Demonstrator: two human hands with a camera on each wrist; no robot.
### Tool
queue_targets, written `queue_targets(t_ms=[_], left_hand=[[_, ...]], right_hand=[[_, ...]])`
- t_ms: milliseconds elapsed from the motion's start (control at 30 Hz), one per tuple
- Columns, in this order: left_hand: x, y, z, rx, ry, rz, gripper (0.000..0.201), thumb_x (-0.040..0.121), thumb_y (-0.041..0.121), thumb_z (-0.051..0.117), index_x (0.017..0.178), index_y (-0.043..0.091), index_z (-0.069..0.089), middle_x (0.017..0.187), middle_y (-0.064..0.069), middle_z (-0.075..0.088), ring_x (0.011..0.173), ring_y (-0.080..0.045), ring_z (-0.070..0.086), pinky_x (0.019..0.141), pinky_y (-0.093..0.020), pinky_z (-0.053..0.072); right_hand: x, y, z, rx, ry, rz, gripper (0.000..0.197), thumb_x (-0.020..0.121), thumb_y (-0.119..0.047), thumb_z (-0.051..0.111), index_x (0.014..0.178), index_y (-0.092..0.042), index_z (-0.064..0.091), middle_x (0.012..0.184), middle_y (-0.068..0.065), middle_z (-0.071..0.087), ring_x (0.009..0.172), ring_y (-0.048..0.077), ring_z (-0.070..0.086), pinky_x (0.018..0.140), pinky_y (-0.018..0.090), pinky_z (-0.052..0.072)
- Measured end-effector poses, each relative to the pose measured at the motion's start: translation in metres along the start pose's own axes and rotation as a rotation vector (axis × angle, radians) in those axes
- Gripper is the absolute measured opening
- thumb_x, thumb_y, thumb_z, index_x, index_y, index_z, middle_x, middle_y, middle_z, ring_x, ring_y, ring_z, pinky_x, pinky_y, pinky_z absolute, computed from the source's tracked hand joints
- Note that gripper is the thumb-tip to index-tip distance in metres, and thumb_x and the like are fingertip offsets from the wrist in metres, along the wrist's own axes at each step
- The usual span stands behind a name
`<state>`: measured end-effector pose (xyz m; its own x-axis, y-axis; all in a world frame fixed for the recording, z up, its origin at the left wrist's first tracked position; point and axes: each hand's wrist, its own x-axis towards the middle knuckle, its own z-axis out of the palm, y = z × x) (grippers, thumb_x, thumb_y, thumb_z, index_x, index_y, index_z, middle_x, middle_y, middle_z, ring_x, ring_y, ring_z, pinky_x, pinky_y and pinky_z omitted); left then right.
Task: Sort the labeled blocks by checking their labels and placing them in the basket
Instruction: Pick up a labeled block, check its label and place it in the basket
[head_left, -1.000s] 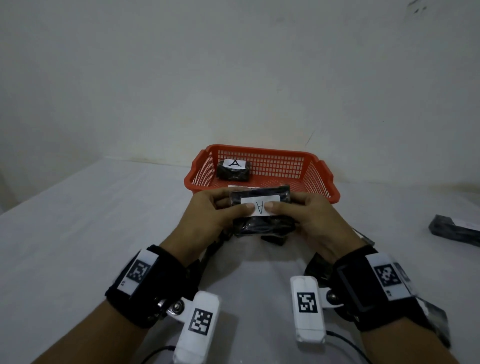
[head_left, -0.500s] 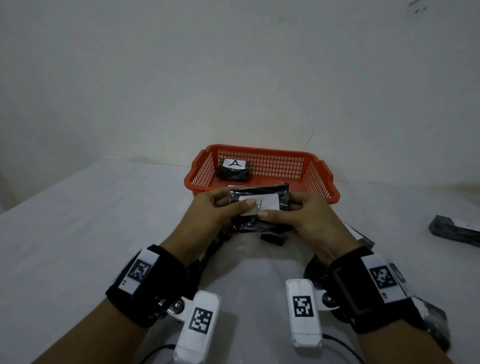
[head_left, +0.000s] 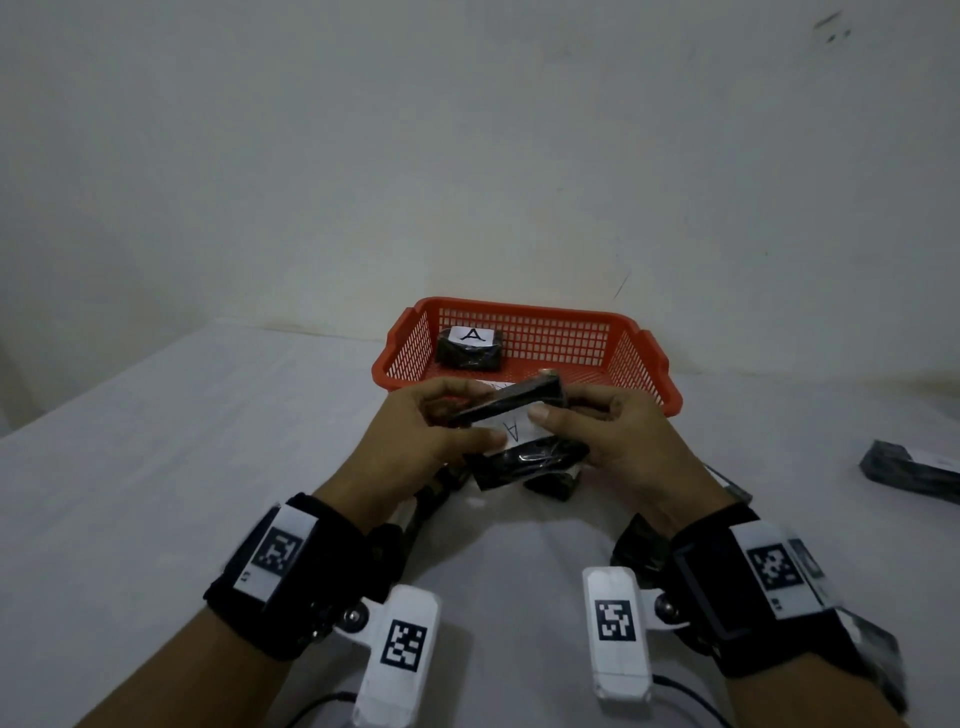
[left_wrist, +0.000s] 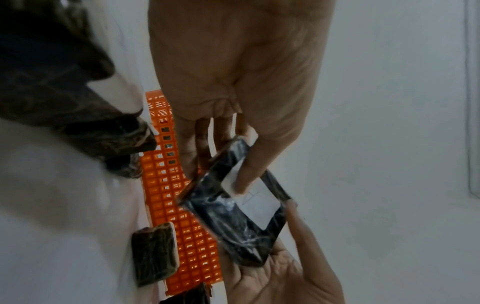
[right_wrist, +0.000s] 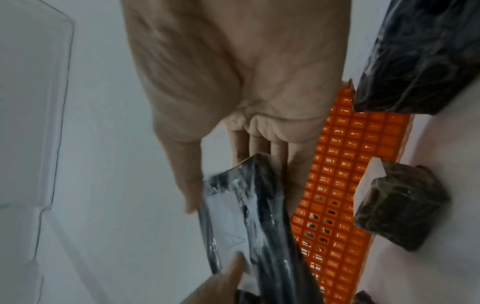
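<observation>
Since a moment ago you have tipped the block (head_left: 506, 410) up: its far edge has risen and swung to your right, where before its labelled face lay flat toward you. It hangs in the air between your two hands, just short of the near rim of the red basket (head_left: 649, 374) and above the worktop (head_left: 156, 441).

Your left hand (head_left: 431, 431) pinches the left end, thumb on the white label (head_left: 511, 428) and fingers curled behind; your right hand (head_left: 618, 441) clamps the right end the same way, thumb across the top. I judge the two-handed hold is there so you can turn the face and read it. The letter reads as an A, upside down from the head view.

The block's long axis runs from your left hand to your right, the right end higher and farther out, toward the basket. The label faces back at you and slightly down.

Beyond your hands, inside the basket toward its left side, another wrapped block (head_left: 470, 351) lies with its A label up. Under your hands more dark wrapped blocks (head_left: 530, 462) rest on the worktop. Well out past your right hand lies one more block (head_left: 909, 473).
</observation>
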<state>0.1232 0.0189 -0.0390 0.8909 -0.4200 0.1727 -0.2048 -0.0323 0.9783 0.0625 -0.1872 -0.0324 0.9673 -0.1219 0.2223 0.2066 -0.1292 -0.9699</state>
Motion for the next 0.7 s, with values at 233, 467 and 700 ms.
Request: queue_targets(t_ms=[233, 467, 700], left_hand=[[0.004, -0.003, -0.004, 0.023, 0.064, 0.057, 0.030, 0.074, 0.006, 0.087, 0.097, 0.014, 0.070, 0.100, 0.003, 0.079, 0.091, -0.009, 0.076, 0.069, -0.018, 0.058], [0.003, -0.009, 0.004, 0.040, 0.015, 0.129, 0.053, 0.076, 0.024, 0.088, 0.122, 0.021, 0.062, 0.118, 0.009, 0.074, 0.110, -0.006, 0.071, 0.095, -0.032, 0.060], [-0.004, 0.003, 0.007, 0.017, -0.124, 0.119, 0.042, 0.083, 0.047, 0.066, 0.122, 0.029, 0.068, 0.112, 0.016, 0.076, 0.105, -0.002, 0.071, 0.088, -0.022, 0.058]], right_hand=[[0.004, -0.003, 0.000, 0.094, -0.093, 0.039, 0.021, 0.092, -0.031, 0.069, 0.089, -0.015, 0.081, 0.092, 0.005, 0.081, 0.088, 0.014, 0.077, 0.081, 0.025, 0.055], [0.003, 0.001, 0.001, 0.184, -0.145, 0.109, 0.042, 0.085, -0.035, 0.076, 0.114, -0.006, 0.074, 0.115, 0.014, 0.079, 0.108, 0.026, 0.076, 0.094, 0.032, 0.060], [0.005, 0.006, -0.002, 0.134, -0.185, 0.038, 0.024, 0.077, -0.021, 0.081, 0.101, -0.024, 0.083, 0.110, 0.003, 0.080, 0.110, 0.018, 0.075, 0.096, 0.028, 0.056]])
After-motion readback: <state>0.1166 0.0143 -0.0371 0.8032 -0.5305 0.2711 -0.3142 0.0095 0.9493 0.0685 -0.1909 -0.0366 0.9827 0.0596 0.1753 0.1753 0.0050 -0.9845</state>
